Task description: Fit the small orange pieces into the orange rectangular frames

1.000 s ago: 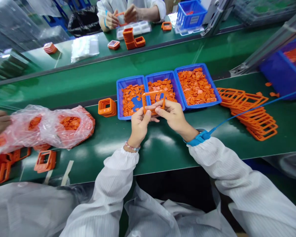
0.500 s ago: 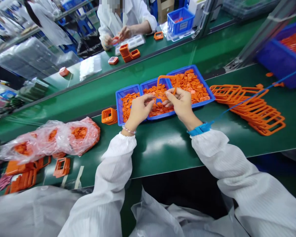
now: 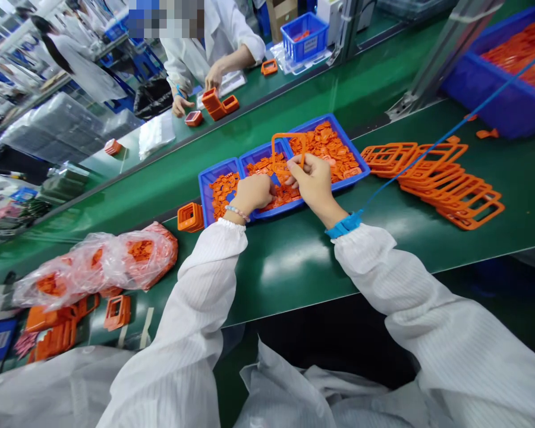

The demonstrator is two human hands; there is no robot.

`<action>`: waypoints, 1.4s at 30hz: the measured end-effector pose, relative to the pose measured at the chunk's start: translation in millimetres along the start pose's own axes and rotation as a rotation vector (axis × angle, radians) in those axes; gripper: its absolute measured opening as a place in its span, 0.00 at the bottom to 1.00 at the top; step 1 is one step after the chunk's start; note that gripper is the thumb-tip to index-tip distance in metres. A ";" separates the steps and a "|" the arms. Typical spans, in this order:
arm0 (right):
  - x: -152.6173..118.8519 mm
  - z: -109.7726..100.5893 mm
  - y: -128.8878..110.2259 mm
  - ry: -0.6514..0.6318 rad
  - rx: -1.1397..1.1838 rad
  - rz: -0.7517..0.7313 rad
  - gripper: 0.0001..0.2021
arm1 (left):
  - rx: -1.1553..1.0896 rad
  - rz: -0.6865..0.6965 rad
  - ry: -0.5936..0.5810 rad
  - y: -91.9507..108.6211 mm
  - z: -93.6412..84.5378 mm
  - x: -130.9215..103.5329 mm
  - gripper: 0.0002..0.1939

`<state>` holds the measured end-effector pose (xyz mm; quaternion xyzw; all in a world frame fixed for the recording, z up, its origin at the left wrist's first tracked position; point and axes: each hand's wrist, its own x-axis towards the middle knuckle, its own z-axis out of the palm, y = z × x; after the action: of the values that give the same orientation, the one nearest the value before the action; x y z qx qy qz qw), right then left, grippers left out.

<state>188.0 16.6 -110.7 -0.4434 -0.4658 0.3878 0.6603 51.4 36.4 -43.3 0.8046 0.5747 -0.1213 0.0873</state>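
Note:
My right hand (image 3: 314, 181) is closed on a thin orange rectangular plastic frame (image 3: 289, 135), holding it upright above the middle blue tray (image 3: 255, 156). Just to its left, my left hand (image 3: 254, 193) is lowered over the small orange parts (image 3: 288, 194) in that tray. Its fingers are curled together, and whatever they pinch is hidden. A blue wrist strap (image 3: 345, 226) with a cord is on my right wrist. Small orange pieces also fill the left tray (image 3: 205, 196) and the right tray (image 3: 361, 169).
Orange frames (image 3: 455, 187) lie fanned out at right, near a blue bin (image 3: 477, 89). Short frame stacks (image 3: 189, 217) and plastic bags of orange parts (image 3: 140, 249) lie at left. Across the bench, a co-worker's hand (image 3: 214, 77) touches orange frames (image 3: 211, 104).
My left hand has moved down towards the parts in the middle tray, its fingers curling in. My right hand still holds the frame. The whole view has shifted slightly.

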 end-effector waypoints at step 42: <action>1.7 -1.9 -0.1 -0.039 -0.001 0.054 0.12 | -0.136 0.025 0.081 0.0 18.1 7.2 0.13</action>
<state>190.3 17.7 -110.5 -0.4485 -0.4665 0.4141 0.6401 51.9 37.8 -62.8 0.8080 0.5748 -0.0482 0.1201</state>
